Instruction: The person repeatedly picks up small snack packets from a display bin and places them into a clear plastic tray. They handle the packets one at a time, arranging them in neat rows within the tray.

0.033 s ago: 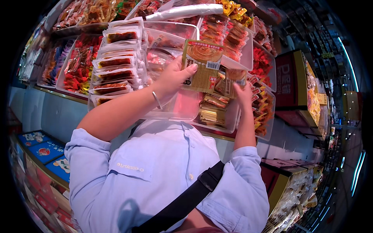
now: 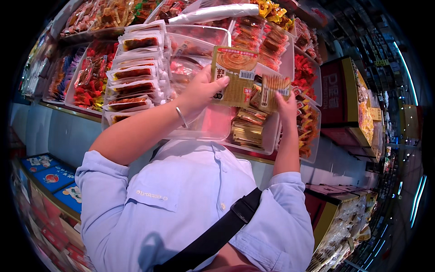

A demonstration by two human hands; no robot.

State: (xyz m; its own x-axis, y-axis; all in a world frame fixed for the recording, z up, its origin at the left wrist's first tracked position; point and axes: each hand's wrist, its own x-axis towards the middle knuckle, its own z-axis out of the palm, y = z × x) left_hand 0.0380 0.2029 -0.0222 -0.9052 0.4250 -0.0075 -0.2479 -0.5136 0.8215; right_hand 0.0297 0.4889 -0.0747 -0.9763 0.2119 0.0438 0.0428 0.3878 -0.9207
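My left hand [image 2: 206, 89] is closed on a large flat gold snack packet [image 2: 234, 62], thumb on its front. A picture of coiled food, a red strip and a barcode show on it. A smaller gold snack packet [image 2: 276, 84], with an orange food picture, is pinched between the thumb and fingers of my right hand [image 2: 287, 108]. It is just right of the large packet, over a clear bin [image 2: 273, 145] of stacked gold packets [image 2: 248, 133]. Left of that stands another clear plastic bin [image 2: 199, 134], its pinkish bottom partly showing under my left forearm.
White-edged packets [image 2: 136, 72] with reddish-brown contents stand in a row at the left. Red-wrapped snacks [image 2: 93, 75] lie in a bin beyond. A rolled white plastic sheet [image 2: 213, 13] rests across the far bins. Dark red display boxes [image 2: 333, 90] stand at the right.
The small packet in my right hand has turned and risen slightly, so its front shows more clearly. My left hand and the large packet have hardly moved.
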